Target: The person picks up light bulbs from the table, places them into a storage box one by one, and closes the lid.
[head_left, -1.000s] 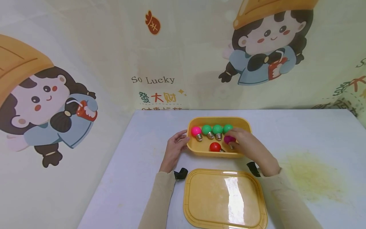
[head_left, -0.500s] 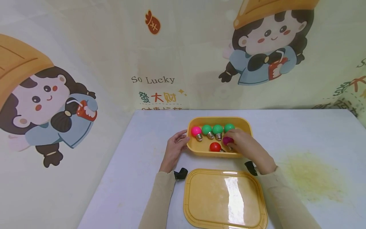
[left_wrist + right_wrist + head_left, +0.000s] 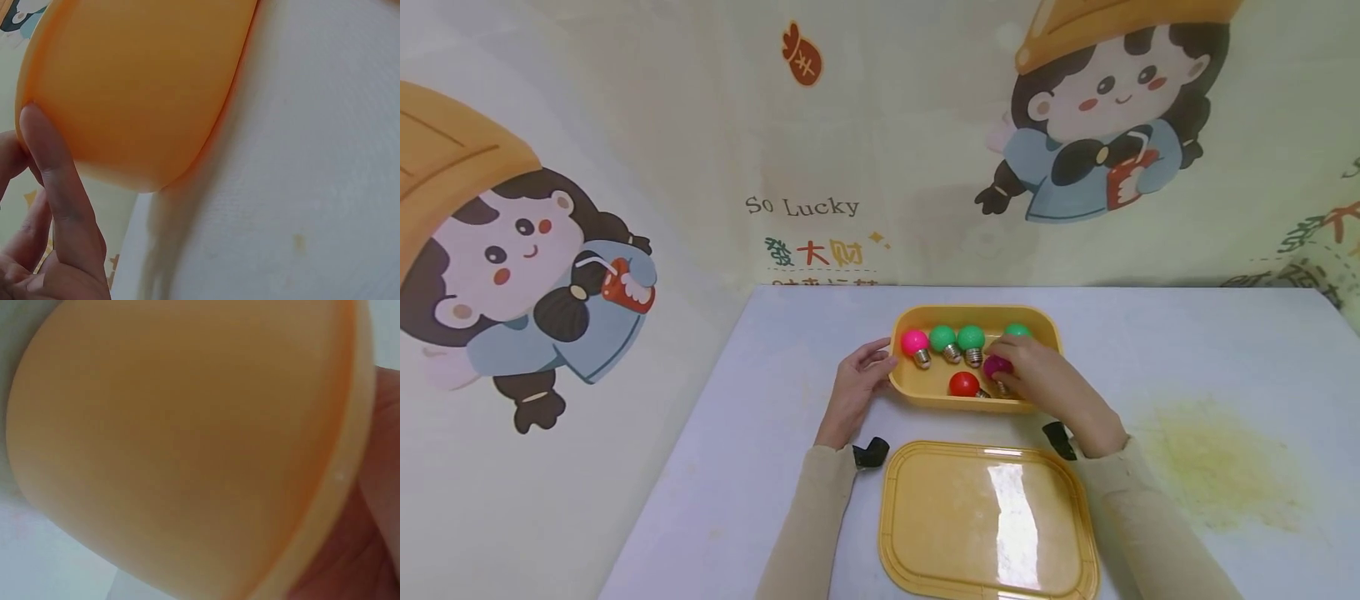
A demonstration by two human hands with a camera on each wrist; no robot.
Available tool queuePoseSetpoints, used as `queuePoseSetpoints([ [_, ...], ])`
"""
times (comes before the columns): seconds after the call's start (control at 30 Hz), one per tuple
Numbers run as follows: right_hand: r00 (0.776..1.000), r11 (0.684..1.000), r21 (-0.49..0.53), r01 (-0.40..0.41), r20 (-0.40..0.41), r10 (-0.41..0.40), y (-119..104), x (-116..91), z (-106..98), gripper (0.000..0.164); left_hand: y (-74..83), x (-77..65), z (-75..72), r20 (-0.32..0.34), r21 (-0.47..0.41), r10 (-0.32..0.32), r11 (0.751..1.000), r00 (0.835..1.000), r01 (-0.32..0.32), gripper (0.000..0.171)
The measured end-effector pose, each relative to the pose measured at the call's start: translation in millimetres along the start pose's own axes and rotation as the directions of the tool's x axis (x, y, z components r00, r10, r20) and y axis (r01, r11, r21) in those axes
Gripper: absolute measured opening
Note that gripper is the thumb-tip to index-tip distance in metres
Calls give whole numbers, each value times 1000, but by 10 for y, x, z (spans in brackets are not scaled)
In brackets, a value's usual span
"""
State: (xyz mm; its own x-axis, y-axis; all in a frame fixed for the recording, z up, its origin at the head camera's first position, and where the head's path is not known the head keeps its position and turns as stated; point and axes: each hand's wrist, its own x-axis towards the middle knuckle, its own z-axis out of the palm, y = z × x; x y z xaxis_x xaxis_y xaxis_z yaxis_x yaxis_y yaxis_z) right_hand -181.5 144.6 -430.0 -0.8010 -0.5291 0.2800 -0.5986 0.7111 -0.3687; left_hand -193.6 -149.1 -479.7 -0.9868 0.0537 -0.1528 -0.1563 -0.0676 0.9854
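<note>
A yellow plastic bin (image 3: pixel 925 390) stands on the table. My left hand (image 3: pixel 857 387) holds its left end, thumb on the outer wall near the rim, as the left wrist view shows. Inside the bin my right hand (image 3: pixel 1048 383) pinches a purple light bulb (image 3: pixel 997 367) whose metal base points down. Along the back lie a pink bulb (image 3: pixel 915 342), a green bulb (image 3: pixel 943 338) and another green bulb (image 3: pixel 971 337). A further green bulb (image 3: pixel 1018 330) is partly hidden behind my right fingers. A red bulb (image 3: pixel 964 384) lies near the front wall.
In front of the bin lies a shallow yellow tray (image 3: pixel 940 517) with a glossy reflection. A yellowish stain (image 3: pixel 1217 467) marks the white table (image 3: pixel 775 400) on the right. A patterned cloth (image 3: pixel 925 150) hangs behind the table.
The rightmost green bulb has shifted right and back. My right hand has moved slightly left with the purple bulb. The left hand keeps its place at the bin.
</note>
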Motion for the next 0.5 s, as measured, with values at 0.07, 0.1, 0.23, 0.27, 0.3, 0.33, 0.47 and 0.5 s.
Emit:
queuePoseSetpoints([
  [0.07,1000,1000,-1,7,-11,-7,-12,-3,-19,32,15,0,-3,-1,18,-2,1000,1000,2,38],
  [0.1,1000,1000,-2,9,-17,-9,-18,-5,-28,33,24,-1,-3,-2,26,-3,1000,1000,3,38],
  [0.23,999,1000,-16,7,-36,-7,-46,-20,-64,36,52,-3,-7,-7,68,-4,998,1000,5,38],
  [0.27,999,1000,-19,1,-36,-2,-55,-23,-75,37,62,-7,-8,-9,74,-4,997,1000,5,37],
  [0.3,999,1000,-18,-7,-34,6,-66,-28,-90,38,68,-9,-11,-9,75,-6,997,1000,6,37],
  [0.33,999,1000,-19,-19,-29,18,-75,-34,-105,39,74,-10,-15,-8,79,-7,997,1000,8,38],
  [0.47,998,997,-14,-70,0,70,-107,-81,-177,41,106,-18,-40,2,77,-15,997,1000,15,39],
  [0.5,997,997,-12,-78,3,78,-115,-99,-198,40,115,-21,-50,6,76,-14,997,1000,14,40],
])
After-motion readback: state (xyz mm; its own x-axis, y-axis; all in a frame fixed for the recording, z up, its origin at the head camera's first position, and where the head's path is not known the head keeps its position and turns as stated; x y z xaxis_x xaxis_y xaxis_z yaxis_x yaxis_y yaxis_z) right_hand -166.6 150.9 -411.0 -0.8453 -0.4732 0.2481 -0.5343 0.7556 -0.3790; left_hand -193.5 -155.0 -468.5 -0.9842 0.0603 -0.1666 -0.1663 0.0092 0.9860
